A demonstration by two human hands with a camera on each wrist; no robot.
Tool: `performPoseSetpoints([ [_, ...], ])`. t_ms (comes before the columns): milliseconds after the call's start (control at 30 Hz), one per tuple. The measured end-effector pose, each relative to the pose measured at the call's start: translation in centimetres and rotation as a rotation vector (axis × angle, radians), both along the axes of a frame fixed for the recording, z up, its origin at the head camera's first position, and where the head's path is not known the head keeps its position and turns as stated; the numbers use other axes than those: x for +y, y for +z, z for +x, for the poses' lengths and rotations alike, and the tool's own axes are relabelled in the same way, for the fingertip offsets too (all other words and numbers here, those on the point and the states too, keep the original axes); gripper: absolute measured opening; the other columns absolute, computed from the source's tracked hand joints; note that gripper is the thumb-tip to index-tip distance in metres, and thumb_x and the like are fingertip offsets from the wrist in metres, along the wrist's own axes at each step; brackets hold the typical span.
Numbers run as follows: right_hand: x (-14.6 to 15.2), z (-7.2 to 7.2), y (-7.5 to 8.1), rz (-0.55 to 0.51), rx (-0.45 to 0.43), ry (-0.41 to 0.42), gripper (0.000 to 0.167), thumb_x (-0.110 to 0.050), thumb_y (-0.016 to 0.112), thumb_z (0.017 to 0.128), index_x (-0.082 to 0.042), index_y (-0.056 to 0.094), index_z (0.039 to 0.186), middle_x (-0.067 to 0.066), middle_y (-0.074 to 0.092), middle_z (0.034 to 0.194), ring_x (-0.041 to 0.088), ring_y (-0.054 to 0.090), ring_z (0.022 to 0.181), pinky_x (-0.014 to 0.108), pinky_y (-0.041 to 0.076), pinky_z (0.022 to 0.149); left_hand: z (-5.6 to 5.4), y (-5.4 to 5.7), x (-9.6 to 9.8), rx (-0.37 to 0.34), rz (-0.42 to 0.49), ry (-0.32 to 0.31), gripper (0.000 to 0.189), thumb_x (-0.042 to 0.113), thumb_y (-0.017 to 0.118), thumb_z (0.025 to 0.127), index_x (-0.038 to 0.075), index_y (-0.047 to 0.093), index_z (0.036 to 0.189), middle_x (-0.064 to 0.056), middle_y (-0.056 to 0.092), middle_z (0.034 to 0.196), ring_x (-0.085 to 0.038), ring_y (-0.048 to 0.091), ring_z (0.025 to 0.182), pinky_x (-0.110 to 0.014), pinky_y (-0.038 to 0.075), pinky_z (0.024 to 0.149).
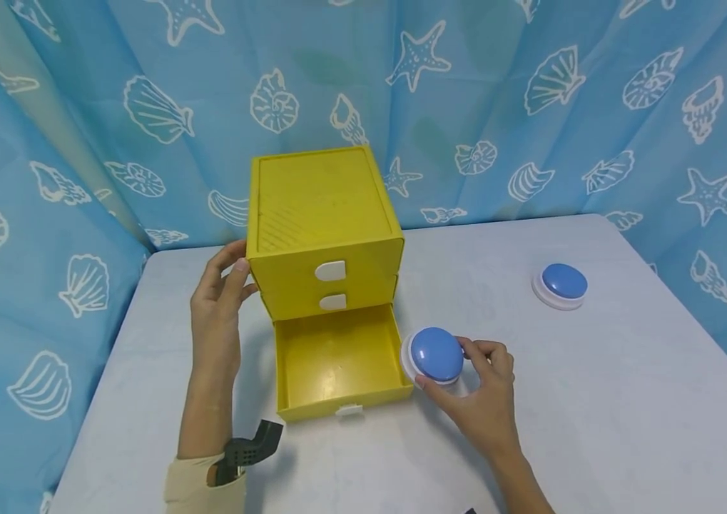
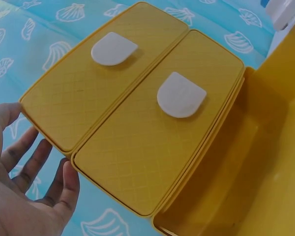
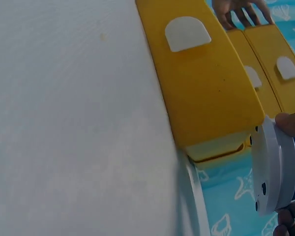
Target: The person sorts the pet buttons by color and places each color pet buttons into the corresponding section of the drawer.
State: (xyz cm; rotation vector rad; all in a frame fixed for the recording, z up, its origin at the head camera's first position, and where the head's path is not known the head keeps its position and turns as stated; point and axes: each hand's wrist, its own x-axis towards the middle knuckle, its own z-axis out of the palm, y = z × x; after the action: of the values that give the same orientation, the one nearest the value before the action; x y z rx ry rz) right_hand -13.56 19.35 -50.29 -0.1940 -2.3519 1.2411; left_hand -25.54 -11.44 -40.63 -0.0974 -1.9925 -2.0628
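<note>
A yellow drawer cabinet (image 1: pixel 327 207) with white pull tabs stands on the table. Its bottom drawer (image 1: pixel 337 357) is pulled out, and the inside looks bare. My left hand (image 1: pixel 218 307) rests its fingertips against the cabinet's left side, near the front corner; in the left wrist view the fingers (image 2: pixel 32 157) touch that edge. A round blue push button with a white base (image 1: pixel 436 355) is pinched by its rim between the thumb and fingers of my right hand (image 1: pixel 481 400), tilted beside the drawer's right wall. The right wrist view shows its white underside (image 3: pixel 268 172).
A second blue-and-white push button (image 1: pixel 562 282) sits at the table's right rear. The white tabletop (image 1: pixel 594 400) spreads around the cabinet. Blue curtains (image 1: pixel 498 93) with white shells and starfish hang behind and at both sides.
</note>
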Motion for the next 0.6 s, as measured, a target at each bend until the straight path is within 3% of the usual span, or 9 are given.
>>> performPoseSetpoints([
  [133,-1.5,-0.4,0.6,-0.002,0.045,0.041,0.068,-0.027,0.097,0.063,-0.010,0.068,0.122,0.003,0.045,0.112,0.020,0.038,0.118,0.046,0.033,0.093,0.0,-0.1,-0.3,0.004,0.010,-0.004,0.046,0.045,0.064,0.096,0.024,0.060,0.137,0.004,0.053,0.138,-0.018,0.053,0.121,-0.042,0.045,0.102],
  [267,-3.1,-1.0,1.4,0.009,0.033,0.083,0.069,-0.034,0.096,0.064,-0.011,0.067,0.122,0.000,0.044,0.114,0.020,0.037,0.119,0.046,0.034,0.093,-0.1,-0.1,-0.3,0.013,0.002,-0.013,0.045,0.046,0.064,0.097,0.024,0.060,0.137,0.004,0.053,0.138,-0.019,0.054,0.120,-0.042,0.046,0.101],
  [400,-5.2,-1.7,2.0,0.049,0.028,0.169,0.075,-0.043,0.095,0.064,-0.009,0.066,0.124,-0.001,0.042,0.114,0.020,0.035,0.117,0.045,0.029,0.090,-0.2,-0.2,-0.4,0.019,-0.002,-0.015,0.045,0.046,0.063,0.097,0.025,0.060,0.137,0.005,0.053,0.138,-0.018,0.054,0.120,-0.041,0.046,0.101],
  [600,-8.1,-3.1,2.8,0.124,0.111,0.293,0.070,-0.043,0.094,0.063,-0.008,0.068,0.118,0.001,0.044,0.110,0.020,0.037,0.112,0.044,0.023,0.084,-0.3,-0.2,-0.4,0.030,0.015,-0.027,0.044,0.044,0.063,0.098,0.024,0.060,0.137,0.003,0.053,0.137,-0.019,0.054,0.120,-0.041,0.047,0.100],
])
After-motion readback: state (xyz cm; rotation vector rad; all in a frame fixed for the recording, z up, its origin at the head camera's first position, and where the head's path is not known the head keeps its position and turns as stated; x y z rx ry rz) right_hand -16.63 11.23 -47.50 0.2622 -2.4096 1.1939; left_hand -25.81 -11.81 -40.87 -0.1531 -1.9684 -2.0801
